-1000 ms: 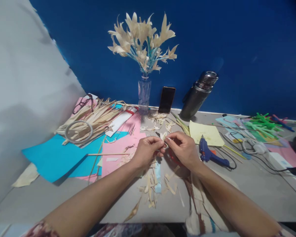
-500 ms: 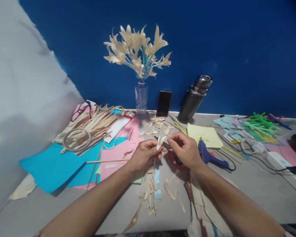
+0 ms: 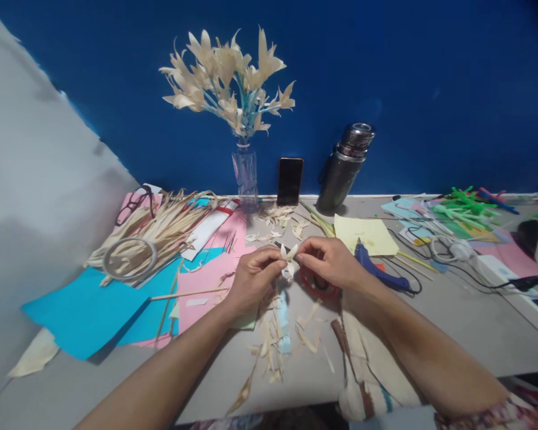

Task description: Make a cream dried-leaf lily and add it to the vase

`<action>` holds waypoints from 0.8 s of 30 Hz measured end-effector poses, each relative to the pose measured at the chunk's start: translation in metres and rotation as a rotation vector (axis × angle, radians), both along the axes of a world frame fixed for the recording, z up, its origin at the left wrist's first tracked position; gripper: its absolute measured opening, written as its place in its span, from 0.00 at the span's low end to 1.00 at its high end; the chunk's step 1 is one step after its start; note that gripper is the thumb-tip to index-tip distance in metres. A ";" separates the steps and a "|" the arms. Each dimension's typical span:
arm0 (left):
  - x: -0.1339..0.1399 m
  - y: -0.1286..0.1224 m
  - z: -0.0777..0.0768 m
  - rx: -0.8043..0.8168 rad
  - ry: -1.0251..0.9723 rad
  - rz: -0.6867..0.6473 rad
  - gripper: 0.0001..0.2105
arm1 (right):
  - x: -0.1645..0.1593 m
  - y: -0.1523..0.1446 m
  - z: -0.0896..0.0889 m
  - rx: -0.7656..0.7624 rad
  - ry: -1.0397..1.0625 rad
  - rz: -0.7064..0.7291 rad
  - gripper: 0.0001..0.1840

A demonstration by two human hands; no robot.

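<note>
Between my two hands, above the middle of the table, is a small cream flower (image 3: 289,261) with pointed petals, looking like dried husk. My left hand (image 3: 257,276) pinches it from the left side. From the right, my right hand (image 3: 325,261) closes thumb and fingers on a petal's edge. Red-handled scissors (image 3: 314,283) lie under my right hand, partly hidden by it. Cream husk scraps (image 3: 271,340) and a light blue paper strip (image 3: 284,322) are on the table below the hands.
A bottle (image 3: 246,179) holding husk flowers (image 3: 226,74) stands by the wall, near a phone (image 3: 290,181) and a flask (image 3: 344,173). Husk strips (image 3: 170,230) and blue paper (image 3: 85,310) lie left. A glue gun (image 3: 381,272), cords and green pipe cleaners (image 3: 464,206) are right.
My right hand has come closer to the flower and now pinches at its petals. The flower has turned, its petals spread more visibly. The whole view has shifted slightly.
</note>
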State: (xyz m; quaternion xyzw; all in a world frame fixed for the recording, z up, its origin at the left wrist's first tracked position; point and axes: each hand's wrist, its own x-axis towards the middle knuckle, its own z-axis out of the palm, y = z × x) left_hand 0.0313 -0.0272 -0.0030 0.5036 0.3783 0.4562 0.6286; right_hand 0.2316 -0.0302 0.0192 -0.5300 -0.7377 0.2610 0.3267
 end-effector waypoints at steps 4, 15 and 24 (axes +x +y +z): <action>0.003 0.002 -0.003 -0.174 -0.100 0.023 0.08 | 0.011 0.012 -0.008 0.101 -0.342 -0.092 0.07; 0.002 0.008 -0.009 -0.089 -0.122 0.040 0.07 | -0.002 0.010 -0.030 0.144 -0.540 0.088 0.08; 0.000 0.005 -0.004 0.283 0.163 0.133 0.05 | -0.013 -0.004 -0.015 0.428 0.041 0.000 0.04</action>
